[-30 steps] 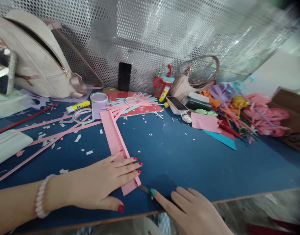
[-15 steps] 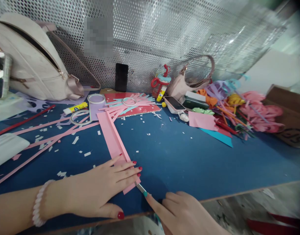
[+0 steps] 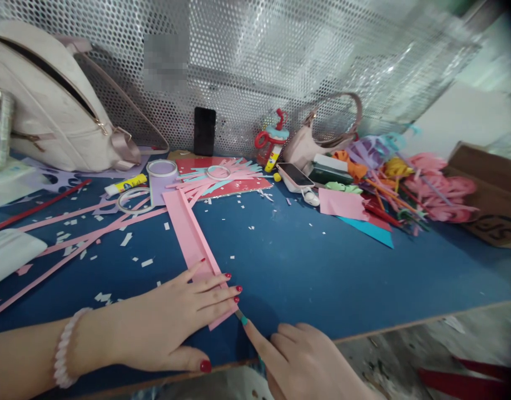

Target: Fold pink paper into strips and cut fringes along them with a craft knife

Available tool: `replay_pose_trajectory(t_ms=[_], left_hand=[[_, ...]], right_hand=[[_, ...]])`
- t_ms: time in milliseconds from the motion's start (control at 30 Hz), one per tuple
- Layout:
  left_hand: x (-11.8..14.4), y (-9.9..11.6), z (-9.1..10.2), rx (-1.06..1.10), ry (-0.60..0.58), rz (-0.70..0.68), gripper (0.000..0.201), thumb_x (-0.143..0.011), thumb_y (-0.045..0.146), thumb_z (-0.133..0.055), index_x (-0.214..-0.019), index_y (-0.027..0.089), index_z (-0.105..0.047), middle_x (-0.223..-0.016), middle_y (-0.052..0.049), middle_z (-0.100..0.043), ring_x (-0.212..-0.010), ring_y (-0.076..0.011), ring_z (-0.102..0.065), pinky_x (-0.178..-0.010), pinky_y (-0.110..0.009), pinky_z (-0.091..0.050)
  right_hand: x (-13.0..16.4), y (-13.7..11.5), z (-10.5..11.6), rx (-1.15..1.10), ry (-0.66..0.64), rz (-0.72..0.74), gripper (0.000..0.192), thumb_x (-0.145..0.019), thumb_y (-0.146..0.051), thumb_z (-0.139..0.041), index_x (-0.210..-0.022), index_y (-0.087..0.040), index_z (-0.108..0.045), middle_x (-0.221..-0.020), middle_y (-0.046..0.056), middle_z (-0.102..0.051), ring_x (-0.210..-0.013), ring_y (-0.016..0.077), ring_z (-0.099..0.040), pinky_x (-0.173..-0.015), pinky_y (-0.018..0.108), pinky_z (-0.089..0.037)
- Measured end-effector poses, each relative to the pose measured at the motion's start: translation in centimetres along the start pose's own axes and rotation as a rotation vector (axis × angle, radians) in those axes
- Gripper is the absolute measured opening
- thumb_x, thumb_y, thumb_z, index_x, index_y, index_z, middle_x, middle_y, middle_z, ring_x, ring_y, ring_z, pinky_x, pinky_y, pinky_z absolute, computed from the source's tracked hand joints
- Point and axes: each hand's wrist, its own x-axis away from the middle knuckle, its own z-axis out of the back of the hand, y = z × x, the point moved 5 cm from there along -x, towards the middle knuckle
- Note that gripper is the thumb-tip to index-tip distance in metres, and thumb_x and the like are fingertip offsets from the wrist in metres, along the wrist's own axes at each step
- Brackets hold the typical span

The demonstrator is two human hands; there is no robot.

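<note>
While our left hand (image 3: 172, 322) lies flat and open, fingers spread, on the near end of the long folded pink paper strip (image 3: 192, 241), our right hand (image 3: 309, 361) curls closed around a thin metal blade (image 3: 239, 315), index finger stretched along it. The blade's tip sits at the strip's near corner, just beside our left fingertips. A white bead bracelet (image 3: 62, 347) circles our left wrist. The strip runs away from us across the blue counter (image 3: 305, 272), its far end near a clear tape ring (image 3: 132, 199) and a small white round tub (image 3: 161, 169). White paper scraps and thin pink strips (image 3: 72, 239) lie scattered to the left. Farther back, a yellow glue stick (image 3: 125, 184) lies beside the tub, and cut pink and teal strips pile on a red sheet (image 3: 226, 180). To the right we see a pink paper square (image 3: 342, 204), a phone (image 3: 296, 175) and a heap of coloured paper flowers (image 3: 409, 183). A beige backpack (image 3: 50, 105) and a black phone (image 3: 204, 130) lean against the perforated metal screen (image 3: 280, 61).
</note>
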Motion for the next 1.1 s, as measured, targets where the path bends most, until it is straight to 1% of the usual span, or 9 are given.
replay_pose_trajectory(t_ms=[200,333,500,600,700,800,933,1000,1100], left_hand=[[0.1,-0.1,0.2,0.047,0.067,-0.016,0.071,-0.088,0.049,-0.057,-0.148,0.025,-0.026,-0.150,-0.004,-0.033,-0.139,-0.0247,-0.028,-0.117,-0.041,-0.015],[0.1,-0.3,0.1,0.055,0.076,-0.037,0.071,-0.090,0.052,-0.052,-0.149,0.024,-0.024,-0.150,-0.004,-0.033,-0.139,-0.0244,-0.028,-0.117,-0.041,-0.014],[0.1,-0.5,-0.2,0.032,0.030,-0.031,0.069,-0.093,0.055,-0.044,-0.150,0.023,-0.020,-0.153,-0.003,-0.025,-0.141,-0.0243,-0.022,-0.117,-0.039,-0.014],[0.3,-0.6,-0.3,-0.020,0.072,-0.025,0.069,-0.092,0.055,-0.046,-0.149,0.024,-0.023,-0.154,-0.005,-0.023,-0.141,-0.0262,-0.021,-0.117,-0.042,-0.014],[0.5,-1.4,-0.3,-0.110,0.163,0.068,0.071,-0.090,0.055,-0.049,-0.148,0.023,-0.026,-0.155,-0.009,-0.019,-0.142,-0.0334,-0.014,-0.115,-0.051,-0.015],[0.7,-2.3,-0.6,-0.156,0.179,0.198,0.072,-0.092,0.057,-0.043,-0.149,0.018,-0.024,-0.155,-0.013,-0.019,-0.141,-0.0385,-0.012,-0.111,-0.057,-0.019],[0.7,-2.3,-0.8,-0.163,0.159,0.194,0.068,-0.094,0.053,-0.041,-0.149,0.017,-0.025,-0.154,-0.013,-0.020,-0.141,-0.0363,-0.015,-0.111,-0.053,-0.023],[0.6,-1.9,-0.7,-0.154,0.159,0.164,0.065,-0.094,0.049,-0.043,-0.148,0.017,-0.027,-0.154,-0.011,-0.023,-0.141,-0.0343,-0.017,-0.112,-0.050,-0.023],[0.3,-1.0,-0.4,-0.134,0.129,0.118,0.064,-0.092,0.045,-0.048,-0.147,0.015,-0.031,-0.153,-0.011,-0.026,-0.140,-0.0323,-0.021,-0.114,-0.047,-0.023]], right_hand=[[0.0,0.0,0.0,-0.023,-0.019,-0.014,0.039,-0.081,-0.015,-0.052,-0.119,-0.015,-0.059,-0.071,0.001,-0.066,-0.058,0.0144,-0.054,-0.052,0.030,-0.033],[0.3,0.3,0.4,-0.019,-0.008,-0.022,0.039,-0.080,-0.014,-0.051,-0.118,-0.015,-0.060,-0.072,0.001,-0.067,-0.059,0.0140,-0.056,-0.052,0.030,-0.035],[0.5,0.9,0.0,-0.008,-0.017,-0.033,0.042,-0.077,-0.012,-0.049,-0.117,-0.016,-0.061,-0.071,0.000,-0.067,-0.059,0.0133,-0.057,-0.053,0.029,-0.036],[0.7,1.1,-0.2,0.010,-0.041,-0.051,0.042,-0.078,-0.012,-0.048,-0.118,-0.016,-0.060,-0.068,0.000,-0.065,-0.057,0.0129,-0.055,-0.052,0.028,-0.035],[0.9,1.4,-0.1,-0.008,-0.071,-0.065,0.042,-0.081,-0.011,-0.049,-0.122,-0.016,-0.058,-0.068,0.000,-0.064,-0.057,0.0124,-0.055,-0.053,0.027,-0.036],[1.0,1.9,0.3,-0.082,-0.106,-0.073,0.042,-0.082,-0.011,-0.050,-0.123,-0.018,-0.057,-0.069,-0.001,-0.064,-0.059,0.0121,-0.056,-0.055,0.025,-0.039],[1.2,2.8,1.5,-0.150,-0.082,-0.072,0.039,-0.086,-0.011,-0.046,-0.122,-0.019,-0.057,-0.072,-0.001,-0.064,-0.064,0.0128,-0.058,-0.059,0.025,-0.042],[1.4,2.9,2.1,-0.175,-0.060,-0.032,0.037,-0.089,-0.011,-0.042,-0.121,-0.020,-0.057,-0.071,-0.001,-0.063,-0.064,0.0125,-0.058,-0.060,0.025,-0.042],[1.6,2.1,2.4,-0.215,-0.079,0.105,0.032,-0.093,-0.016,-0.042,-0.120,-0.023,-0.058,-0.066,-0.002,-0.061,-0.062,0.0124,-0.056,-0.060,0.026,-0.040]])
